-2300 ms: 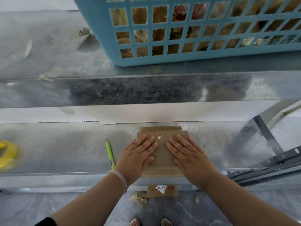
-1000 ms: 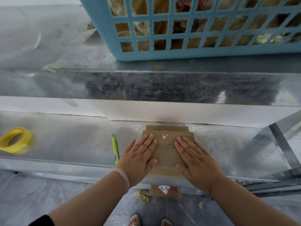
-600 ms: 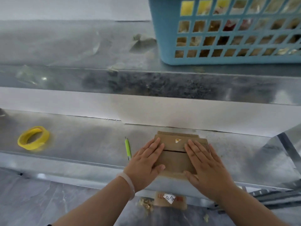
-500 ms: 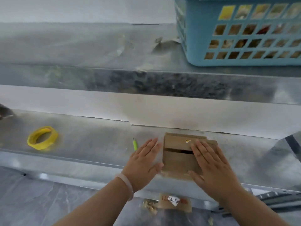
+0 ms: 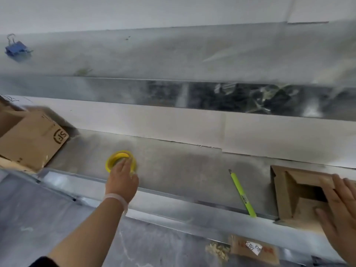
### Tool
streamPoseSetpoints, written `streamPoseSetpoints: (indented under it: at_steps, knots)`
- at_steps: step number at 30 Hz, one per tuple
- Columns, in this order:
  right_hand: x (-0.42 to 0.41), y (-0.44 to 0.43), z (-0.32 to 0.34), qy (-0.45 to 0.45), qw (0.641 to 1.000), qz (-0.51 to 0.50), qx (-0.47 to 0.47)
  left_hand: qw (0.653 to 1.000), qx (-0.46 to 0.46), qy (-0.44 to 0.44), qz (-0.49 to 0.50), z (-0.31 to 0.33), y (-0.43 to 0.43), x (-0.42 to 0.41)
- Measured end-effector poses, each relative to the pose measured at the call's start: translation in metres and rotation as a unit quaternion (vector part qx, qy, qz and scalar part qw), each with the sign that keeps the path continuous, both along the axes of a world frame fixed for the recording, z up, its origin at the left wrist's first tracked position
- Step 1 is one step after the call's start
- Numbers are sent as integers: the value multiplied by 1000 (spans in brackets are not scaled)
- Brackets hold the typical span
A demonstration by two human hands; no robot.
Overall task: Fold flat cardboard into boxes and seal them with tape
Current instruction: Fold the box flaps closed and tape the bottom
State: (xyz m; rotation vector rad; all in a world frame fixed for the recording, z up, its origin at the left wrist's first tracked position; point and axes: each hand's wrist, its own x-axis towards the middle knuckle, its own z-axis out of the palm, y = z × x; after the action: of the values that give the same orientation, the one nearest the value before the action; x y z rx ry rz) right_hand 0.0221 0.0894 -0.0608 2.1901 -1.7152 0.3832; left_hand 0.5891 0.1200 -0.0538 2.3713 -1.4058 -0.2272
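Small cardboard box (image 5: 294, 193) folded, untaped, flaps gaping. It sits at the bench (image 5: 183, 170) front edge, right end. Right hand (image 5: 342, 212) presses it, fingers flat. Left hand (image 5: 122, 182) on yellow tape roll (image 5: 120, 160); grip unclear. Sealing not yet done.

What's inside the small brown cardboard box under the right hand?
The small brown cardboard box shows a dark opening between its folded flaps, with only bare cardboard walls visible inside. The right hand lies over its right part, hiding the rest.
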Motion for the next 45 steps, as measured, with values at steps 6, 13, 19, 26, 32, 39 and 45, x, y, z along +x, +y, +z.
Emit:
streamPoseSetpoints:
  at_steps: [6, 13, 19, 26, 32, 39, 45]
  knots:
    - [22, 20, 22, -70, 997, -37, 17, 995, 94, -30, -7, -22, -15, 42]
    - [17, 32, 39, -89, 992, -75, 55, 994, 72, -73, -26, -5, -24, 27]
    - [5, 29, 39, -127, 991, -26, -35, 977, -80, -25, -198, 51, -25, -101]
    - [6, 9, 53, -129, 983, 25, 131, 897, -83, 199, -385, 96, -36, -259]
    - [1, 0, 85, -178, 944, 20, 276, 897, -46, 216, -383, 99, -37, -320]
    - [9, -4, 91, -432, 827, 68, 354, 910, -47, 106, -397, 91, -33, -373]
    - [5, -10, 86, -496, 788, 11, 364, 932, -54, 91, -347, 80, -26, -383]
